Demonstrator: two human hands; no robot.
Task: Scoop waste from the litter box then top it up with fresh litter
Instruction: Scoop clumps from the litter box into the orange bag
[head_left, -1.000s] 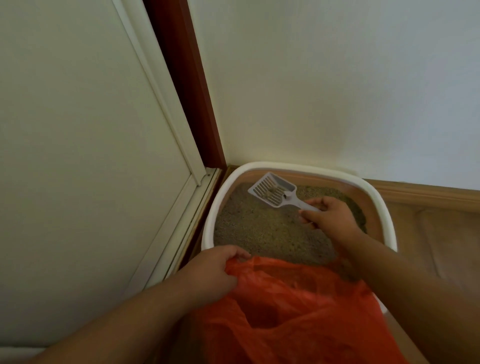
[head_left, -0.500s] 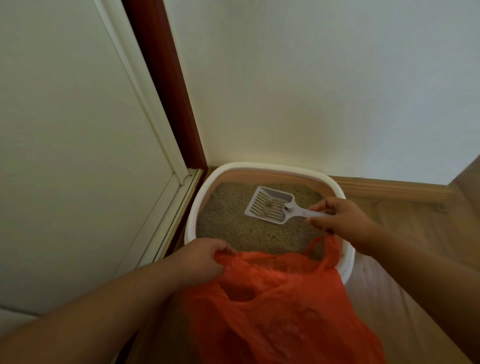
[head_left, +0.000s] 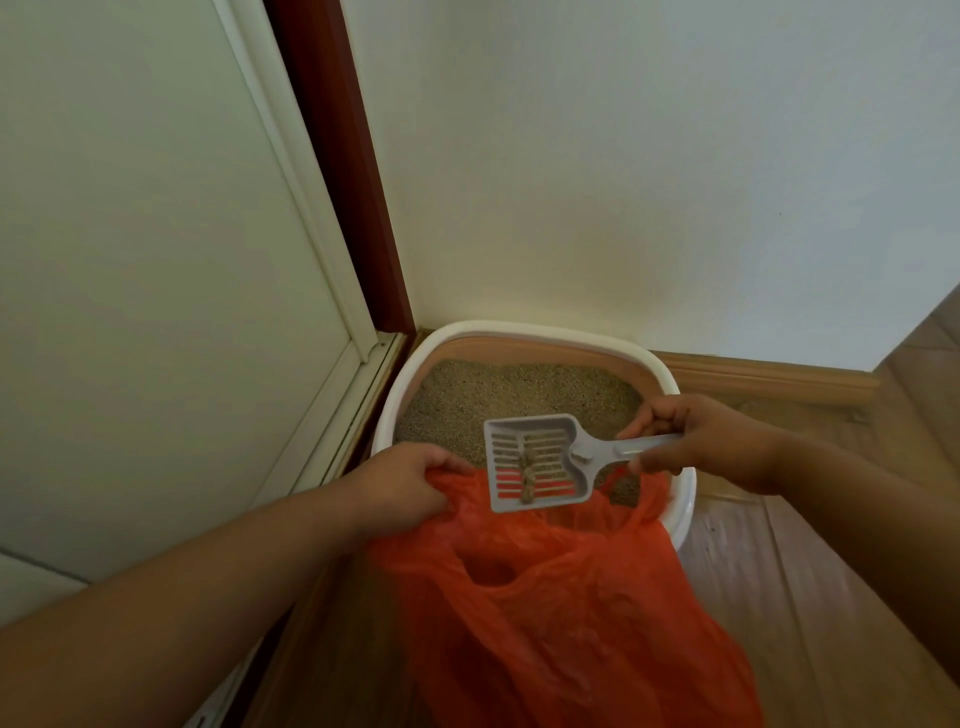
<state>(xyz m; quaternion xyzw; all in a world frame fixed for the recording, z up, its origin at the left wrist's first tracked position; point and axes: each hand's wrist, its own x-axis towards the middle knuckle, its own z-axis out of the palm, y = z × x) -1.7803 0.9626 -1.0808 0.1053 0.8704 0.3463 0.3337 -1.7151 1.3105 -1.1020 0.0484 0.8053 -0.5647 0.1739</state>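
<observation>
Litter box (head_left: 670, 499): white rim, tan inner wall, set on the wooden floor (head_left: 779, 597) in the corner where the white wall (head_left: 623, 182) meets the door frame (head_left: 353, 208). Its far edge sits close to the wall, its left edge close to the door track. Grainy tan litter (head_left: 493, 400) covers the bottom; the near part of the box is hidden behind the bag.

Scoop (head_left: 535, 462): pale grey plastic, slotted. Held above the box, handle pointing right, head over the near side of the litter and overlapping the bag's upper edge. A short line of small brownish clumps (head_left: 527, 473) lies on the slots. Orange shows through the lower slots.

Right hand (head_left: 696, 436): grip closed round the scoop handle, fingers curled over it from above, thumb under. The handle end is slightly blurred.

Left hand (head_left: 400, 488): grip closed on the bunched left edge of the orange plastic bag (head_left: 571, 597), pinching it at the box's near left rim.

Bag: thin, translucent, crinkled, hanging in front of the box with its mouth open upward below the scoop head. A dark opening shows near the middle. Contents cannot be told.
</observation>
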